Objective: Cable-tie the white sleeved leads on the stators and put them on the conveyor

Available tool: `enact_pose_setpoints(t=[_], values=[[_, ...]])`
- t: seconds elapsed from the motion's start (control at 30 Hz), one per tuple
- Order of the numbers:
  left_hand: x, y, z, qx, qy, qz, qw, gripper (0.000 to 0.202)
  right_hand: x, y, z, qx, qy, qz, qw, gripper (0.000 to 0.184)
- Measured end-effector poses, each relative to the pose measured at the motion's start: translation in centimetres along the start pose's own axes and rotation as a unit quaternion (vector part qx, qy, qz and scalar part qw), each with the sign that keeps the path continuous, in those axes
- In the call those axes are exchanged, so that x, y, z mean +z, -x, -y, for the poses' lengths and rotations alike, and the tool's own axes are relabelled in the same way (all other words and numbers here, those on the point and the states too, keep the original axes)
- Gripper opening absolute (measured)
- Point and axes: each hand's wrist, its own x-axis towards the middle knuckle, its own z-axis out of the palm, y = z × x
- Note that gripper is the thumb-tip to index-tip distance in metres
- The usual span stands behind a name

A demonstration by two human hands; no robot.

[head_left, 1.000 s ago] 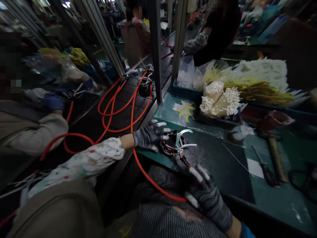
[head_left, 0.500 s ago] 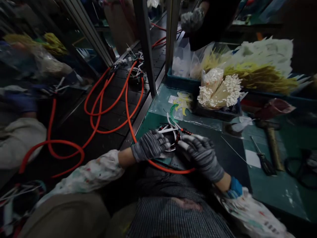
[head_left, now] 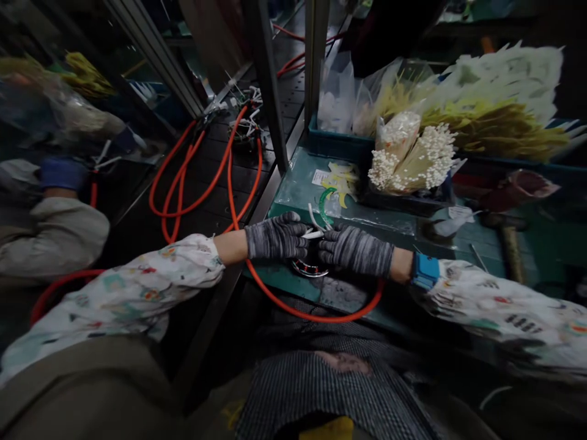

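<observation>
The left hand (head_left: 276,239) and the right hand (head_left: 355,249), both in grey striped gloves, have come together: a moment ago they were spread apart, and now their fingertips almost meet over the worktop. The fingers lie close together rather than spread, but they cover the spot, so I cannot tell whether either hand has real hold of anything. Beneath them sits the round coil (head_left: 309,267), now mostly hidden, with only a sliver of its dark, red-marked rim showing below the gloves. It appears to rest on the worktop (head_left: 285,211). White wires (head_left: 314,221) stick up between the hands, and a green curved strip (head_left: 326,205) stands just beyond them.

An orange cable (head_left: 316,316) sags in a loop along the near side of the coil, and more orange cable (head_left: 183,177) lies in loops on the black belt (head_left: 206,211) to the left. Farther along that belt sits another wired coil (head_left: 245,131). Past the worktop, a tray (head_left: 403,205) holds bundles of white beaded pieces (head_left: 413,162), with a blue crate (head_left: 337,137) and clear plastic bags (head_left: 337,91) behind it. A hammer (head_left: 511,253) lies to the right. Across the belt, another person's blue-gloved hand (head_left: 62,174) is at work.
</observation>
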Motion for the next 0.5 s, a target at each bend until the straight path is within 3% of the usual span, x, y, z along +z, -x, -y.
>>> enact_pose_setpoints(t=[0.1, 0.23, 0.3, 0.37, 0.43, 0.5], values=[[-0.3, 0.8, -0.3, -0.082, 0.068, 0.070, 0.992, 0.028, 0.2, 2.3, 0.2, -0.026, 0.033, -0.033, 0.999, 0.022], [-0.9, 0.1, -0.2, -0.123, 0.151, 0.074, 0.978, 0.012, 1.3, 5.3, 1.0, -0.001, 0.044, -0.136, 0.990, 0.026], [-1.2, -1.0, 0.1, -0.171, 0.181, 0.031, 0.968, 0.020, 1.4, 6.1, 2.1, 0.054, 0.025, -0.161, 0.985, 0.028], [-1.3, -2.3, 0.5, -0.277, 0.200, -0.045, 0.939, 0.037, 0.9, 6.5, 3.6, 0.144, -0.008, -0.219, 0.965, 0.028], [-1.3, -3.9, 0.7, -0.363, 0.202, -0.107, 0.903, 0.046, -0.2, 6.7, 5.0, 0.244, -0.037, -0.293, 0.924, 0.030], [-1.1, -5.6, 0.5, -0.383, 0.212, -0.132, 0.890, 0.038, -1.4, 6.6, 6.2, 0.324, -0.061, -0.351, 0.876, 0.031]])
